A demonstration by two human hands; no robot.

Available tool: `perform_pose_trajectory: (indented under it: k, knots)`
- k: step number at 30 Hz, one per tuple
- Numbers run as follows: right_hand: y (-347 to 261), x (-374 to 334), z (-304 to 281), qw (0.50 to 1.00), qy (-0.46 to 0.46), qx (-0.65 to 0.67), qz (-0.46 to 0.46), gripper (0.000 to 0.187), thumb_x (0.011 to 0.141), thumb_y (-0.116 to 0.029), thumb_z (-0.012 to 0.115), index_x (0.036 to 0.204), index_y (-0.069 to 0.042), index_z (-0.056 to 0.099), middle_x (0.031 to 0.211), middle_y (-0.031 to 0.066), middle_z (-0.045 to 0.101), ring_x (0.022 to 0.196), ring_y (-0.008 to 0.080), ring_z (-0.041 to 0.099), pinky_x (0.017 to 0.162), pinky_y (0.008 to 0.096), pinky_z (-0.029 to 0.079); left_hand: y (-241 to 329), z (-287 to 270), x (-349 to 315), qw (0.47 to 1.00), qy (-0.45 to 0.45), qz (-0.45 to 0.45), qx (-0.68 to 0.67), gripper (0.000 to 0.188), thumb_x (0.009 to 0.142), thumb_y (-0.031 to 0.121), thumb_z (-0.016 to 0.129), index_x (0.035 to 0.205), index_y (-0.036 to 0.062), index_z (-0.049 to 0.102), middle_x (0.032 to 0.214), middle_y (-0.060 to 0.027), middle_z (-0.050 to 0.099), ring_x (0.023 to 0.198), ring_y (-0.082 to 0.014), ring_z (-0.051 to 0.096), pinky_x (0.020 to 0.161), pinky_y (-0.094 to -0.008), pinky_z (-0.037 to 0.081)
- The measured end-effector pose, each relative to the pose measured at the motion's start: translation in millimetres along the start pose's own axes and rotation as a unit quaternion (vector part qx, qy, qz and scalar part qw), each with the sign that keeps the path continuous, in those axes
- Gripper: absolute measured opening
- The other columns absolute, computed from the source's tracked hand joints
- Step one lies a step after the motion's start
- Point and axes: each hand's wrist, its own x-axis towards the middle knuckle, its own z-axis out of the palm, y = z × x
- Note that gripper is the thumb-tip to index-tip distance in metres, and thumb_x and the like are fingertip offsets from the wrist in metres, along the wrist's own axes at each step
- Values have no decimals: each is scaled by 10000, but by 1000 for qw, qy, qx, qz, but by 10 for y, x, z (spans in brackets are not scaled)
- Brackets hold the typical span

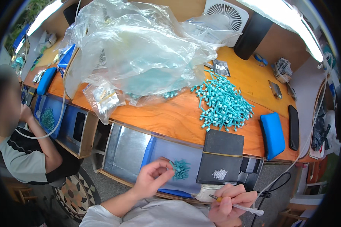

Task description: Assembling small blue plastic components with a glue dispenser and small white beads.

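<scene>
My left hand (154, 177) is closed in a pinch over the open drawer, with a small teal plastic piece (172, 165) at its fingertips. Just beyond those fingers, a little heap of teal pieces (182, 169) lies in the blue tray (161, 151) inside the drawer. My right hand (231, 204) is wrapped round a pen-like tool (218, 198) with a yellowish section and a dark fine tip. From its back end runs a pale tube (250, 209). Beyond that hand, tiny white parts (219, 174) lie on a black board (220, 153) crossed by a tan band.
A large pile of teal pieces (225, 102) covers the wooden table (159, 117) beside big clear plastic bags (140, 49). A blue pouch (272, 135) and a black case (293, 127) lie at right. At left a co-worker (30, 151) sits by another drawer.
</scene>
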Motion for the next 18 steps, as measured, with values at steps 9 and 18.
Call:
perform_pose_trajectory:
  k: [9,18]
  knots:
    - [41,-26,15,1000,-5,19,9,185,802,30,485,858,-56,331,631,106,437,468,120,350,457,257,367,-600,-317,221,742,52,57,666,55,751,144,601,774,95,596,806,-46,588,643,-257,595,548,-352,468]
    - [-8,-26,-51,999,-21,22,27,194,817,-11,503,851,-55,318,656,116,454,503,139,412,467,271,379,-487,-357,327,667,7,3,745,127,765,204,577,769,99,649,797,-53,617,676,-269,600,585,-363,481]
